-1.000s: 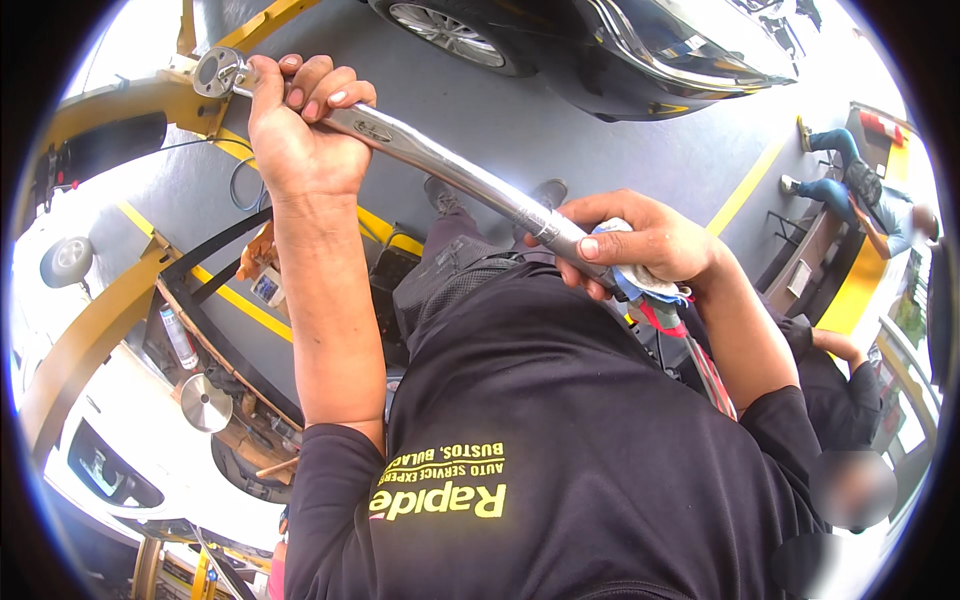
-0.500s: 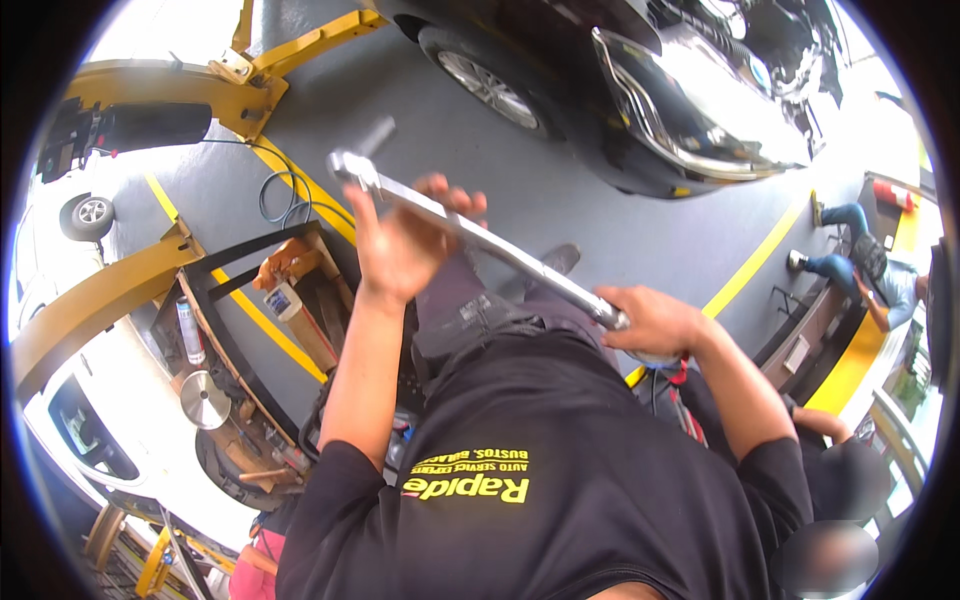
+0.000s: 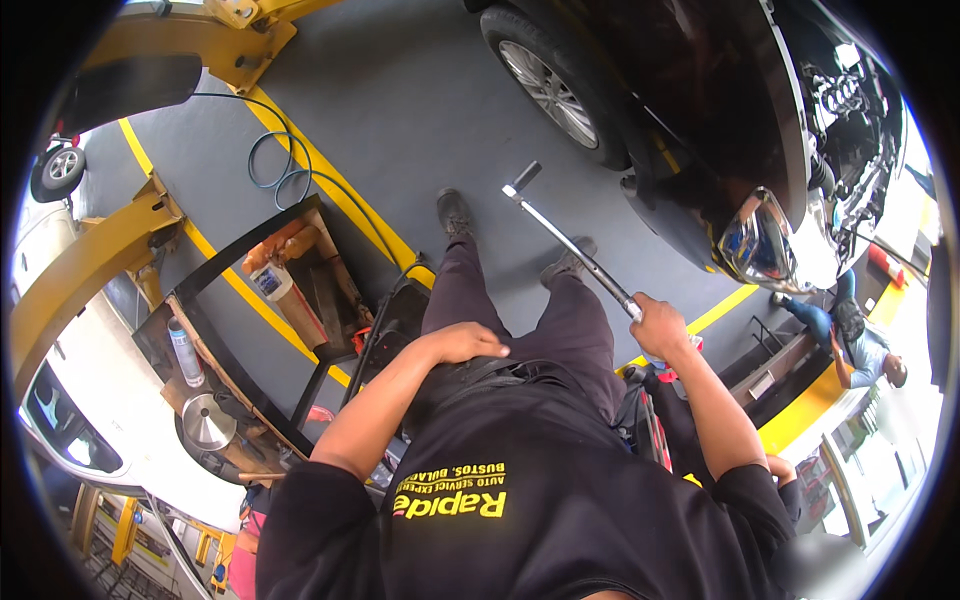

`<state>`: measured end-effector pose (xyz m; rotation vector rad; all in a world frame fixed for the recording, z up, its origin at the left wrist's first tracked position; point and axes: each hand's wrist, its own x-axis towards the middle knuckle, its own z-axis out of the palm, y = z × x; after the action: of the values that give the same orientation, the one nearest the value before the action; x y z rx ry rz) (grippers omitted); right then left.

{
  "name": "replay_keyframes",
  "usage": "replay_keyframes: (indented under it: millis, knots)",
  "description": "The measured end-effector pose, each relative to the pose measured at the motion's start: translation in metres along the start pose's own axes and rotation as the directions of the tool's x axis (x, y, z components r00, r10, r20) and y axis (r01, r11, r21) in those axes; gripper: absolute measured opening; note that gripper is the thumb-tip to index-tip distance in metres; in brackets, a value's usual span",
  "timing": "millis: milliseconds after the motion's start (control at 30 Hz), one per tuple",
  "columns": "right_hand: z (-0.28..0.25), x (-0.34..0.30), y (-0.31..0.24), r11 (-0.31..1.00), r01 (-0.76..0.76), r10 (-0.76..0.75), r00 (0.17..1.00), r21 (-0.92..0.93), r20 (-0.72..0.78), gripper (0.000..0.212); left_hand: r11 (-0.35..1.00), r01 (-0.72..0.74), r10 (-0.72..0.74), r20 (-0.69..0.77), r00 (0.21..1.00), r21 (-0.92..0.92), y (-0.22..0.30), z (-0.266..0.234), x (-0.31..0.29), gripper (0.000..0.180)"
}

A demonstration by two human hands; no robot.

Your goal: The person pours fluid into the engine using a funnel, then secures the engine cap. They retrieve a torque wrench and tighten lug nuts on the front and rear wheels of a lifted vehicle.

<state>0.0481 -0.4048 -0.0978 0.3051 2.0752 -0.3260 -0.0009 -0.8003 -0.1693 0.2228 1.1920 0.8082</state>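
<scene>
Grey garage floor [image 3: 350, 100] lies beneath a long steel ratchet wrench [image 3: 575, 250], its handle end wrapped by the right hand [image 3: 660, 327]; the shaft slants forward and left, its dark socket [image 3: 524, 178] apart from the car wheel [image 3: 548, 95]. The left hand [image 3: 465, 343] rests at the waist, palm hidden, grip impossible to tell. Leftward, a black-framed cart [image 3: 245, 247] has a white bottle [image 3: 270, 283] inside its far edge, a spray can [image 3: 185, 352] by its left corner.

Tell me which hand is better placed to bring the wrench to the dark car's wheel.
Likely the right hand: it grips the wrench near its handle end and is nearer the dark car. The left hand is at the waist, apart from the wrench.
</scene>
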Motion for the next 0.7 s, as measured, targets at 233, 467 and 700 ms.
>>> replay_keyframes:
  millis: [233,467,700]
  knots:
    - [-0.037,0.038,0.002,0.984,0.167,-0.166,0.986,0.055,-0.014,0.030,0.989,-0.081,0.052,-0.221,0.974,-0.122,-0.014,0.026,-0.064,0.033]
    - [-0.042,0.080,0.018,0.978,0.209,-0.208,0.963,-0.012,-0.172,0.033,0.797,0.087,-0.335,-0.317,0.887,-0.597,-0.080,0.149,-0.136,0.027]
    - [0.006,0.139,0.020,1.000,-0.001,-0.002,0.982,-0.016,-0.191,0.036,0.945,0.319,-0.319,0.014,0.948,-0.077,-0.118,0.026,-0.068,0.029]
